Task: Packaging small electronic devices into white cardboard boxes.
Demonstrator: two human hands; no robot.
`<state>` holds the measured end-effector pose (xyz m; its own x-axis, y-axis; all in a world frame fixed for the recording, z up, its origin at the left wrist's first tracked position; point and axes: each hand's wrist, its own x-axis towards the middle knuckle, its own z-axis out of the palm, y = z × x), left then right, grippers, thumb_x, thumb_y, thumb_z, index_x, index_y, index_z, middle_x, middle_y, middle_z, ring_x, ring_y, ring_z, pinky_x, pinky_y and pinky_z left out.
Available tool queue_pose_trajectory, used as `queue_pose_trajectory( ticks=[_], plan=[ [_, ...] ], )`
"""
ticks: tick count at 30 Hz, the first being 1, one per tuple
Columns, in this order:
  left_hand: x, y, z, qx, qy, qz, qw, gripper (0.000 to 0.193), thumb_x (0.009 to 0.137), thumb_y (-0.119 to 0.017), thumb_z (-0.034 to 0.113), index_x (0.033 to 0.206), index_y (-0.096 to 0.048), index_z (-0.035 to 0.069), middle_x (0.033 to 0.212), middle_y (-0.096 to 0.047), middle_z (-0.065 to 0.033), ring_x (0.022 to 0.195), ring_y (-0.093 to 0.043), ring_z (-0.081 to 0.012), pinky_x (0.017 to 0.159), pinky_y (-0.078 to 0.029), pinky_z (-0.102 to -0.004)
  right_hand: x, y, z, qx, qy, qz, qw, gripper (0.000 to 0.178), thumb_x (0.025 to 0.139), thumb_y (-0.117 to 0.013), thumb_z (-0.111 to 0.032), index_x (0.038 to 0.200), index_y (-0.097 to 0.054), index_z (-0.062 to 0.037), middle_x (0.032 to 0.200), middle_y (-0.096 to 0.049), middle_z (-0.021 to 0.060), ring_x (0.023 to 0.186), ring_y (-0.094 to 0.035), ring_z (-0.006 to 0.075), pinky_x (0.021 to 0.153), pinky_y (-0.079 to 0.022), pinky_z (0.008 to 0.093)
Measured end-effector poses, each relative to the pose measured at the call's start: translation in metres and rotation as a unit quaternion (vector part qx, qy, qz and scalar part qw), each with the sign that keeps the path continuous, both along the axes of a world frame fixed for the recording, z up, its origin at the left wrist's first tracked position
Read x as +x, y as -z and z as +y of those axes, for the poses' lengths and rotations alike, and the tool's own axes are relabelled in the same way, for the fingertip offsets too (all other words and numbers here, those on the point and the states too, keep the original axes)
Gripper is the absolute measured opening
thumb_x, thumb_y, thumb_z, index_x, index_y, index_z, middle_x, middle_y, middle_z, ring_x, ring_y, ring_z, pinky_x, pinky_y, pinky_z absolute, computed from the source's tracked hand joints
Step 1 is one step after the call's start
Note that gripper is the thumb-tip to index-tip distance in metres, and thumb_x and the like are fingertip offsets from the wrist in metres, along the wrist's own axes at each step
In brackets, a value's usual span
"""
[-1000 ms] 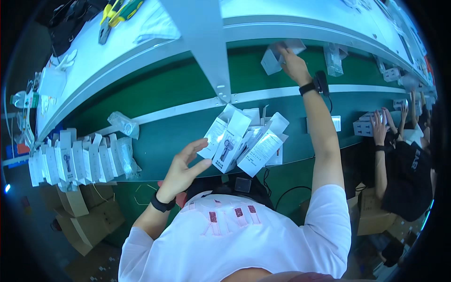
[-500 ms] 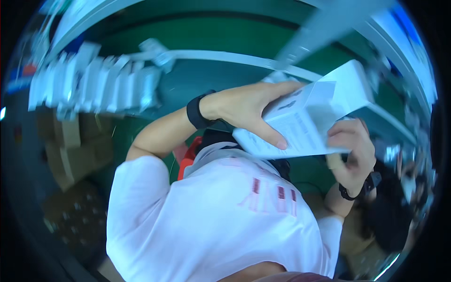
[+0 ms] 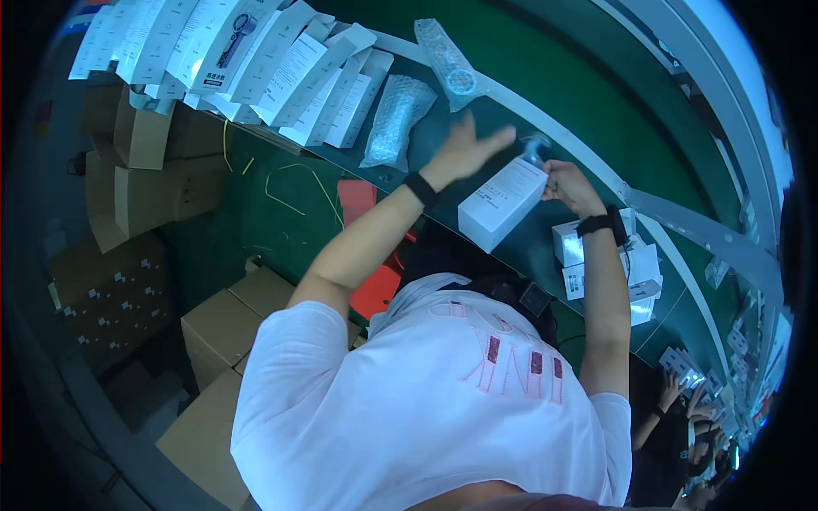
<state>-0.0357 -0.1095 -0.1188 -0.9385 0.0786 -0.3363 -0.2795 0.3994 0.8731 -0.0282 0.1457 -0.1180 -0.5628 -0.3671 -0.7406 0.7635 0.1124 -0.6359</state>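
A white cardboard box with small print on its side is tilted over the green workbench. My right hand grips its far right end, fingers closed at the edge. By that end shows a greyish, glossy piece, too unclear to name. My left hand is off the box, just left of it, slightly blurred, its thumb and fingers spread with nothing in them. Left of it lies a bubble-wrapped package. Farther off, a second bubble-wrapped package lies across the bench's far rail.
Several white printed boxes stand in a row at the far left. More small white boxes sit beyond my right forearm. Brown cartons and a red stool are at the lower left. A co-worker's hands show at the right edge.
My left hand has come off the white box and moved away, fingers spreading. My right hand now grips the box's end. The view has shifted, showing more of the bench.
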Motion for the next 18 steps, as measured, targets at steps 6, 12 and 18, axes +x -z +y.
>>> queue_pose_trajectory(
  ticks=[6,12,18],
  plan=[
    [-0.087,0.014,-0.004,-0.174,-0.235,0.007,0.956,0.103,0.069,-0.078,0.031,0.143,-0.018,-0.007,0.134,-0.037,-0.0323,0.124,-0.038,-0.0402,0.105,-0.032,-0.0414,0.009,-0.003,-0.002,0.125,-0.047,0.243,0.961,0.017,0.076,-0.043,0.011,0.076,-0.057,-0.0003,0.072,-0.058,0.0062,0.062,-0.058,0.0151,0.061,-0.050,0.0268],
    [-0.029,-0.064,-0.048,0.329,-0.075,0.121,0.933,0.084,0.069,-0.071,0.014,0.141,-0.032,-0.004,0.131,-0.051,-0.0174,0.119,-0.051,-0.0231,0.102,-0.037,-0.0361,0.036,-0.064,-0.015,0.442,0.025,0.496,0.747,0.046,0.082,-0.053,0.000,0.128,-0.051,-0.0045,0.122,-0.057,0.0177,0.084,-0.061,0.0170,0.078,-0.048,0.0307],
    [0.064,-0.172,-0.062,0.525,0.136,-0.088,0.835,0.089,0.066,-0.073,0.025,0.140,-0.033,-0.004,0.133,-0.050,-0.0156,0.121,-0.051,-0.0222,0.103,-0.037,-0.0340,0.022,-0.269,-0.072,-0.023,0.150,0.550,0.821,0.052,0.078,-0.070,-0.003,0.126,-0.051,0.0008,0.113,-0.061,0.0108,0.084,-0.058,0.0114,0.078,-0.046,0.0259]
  ],
)
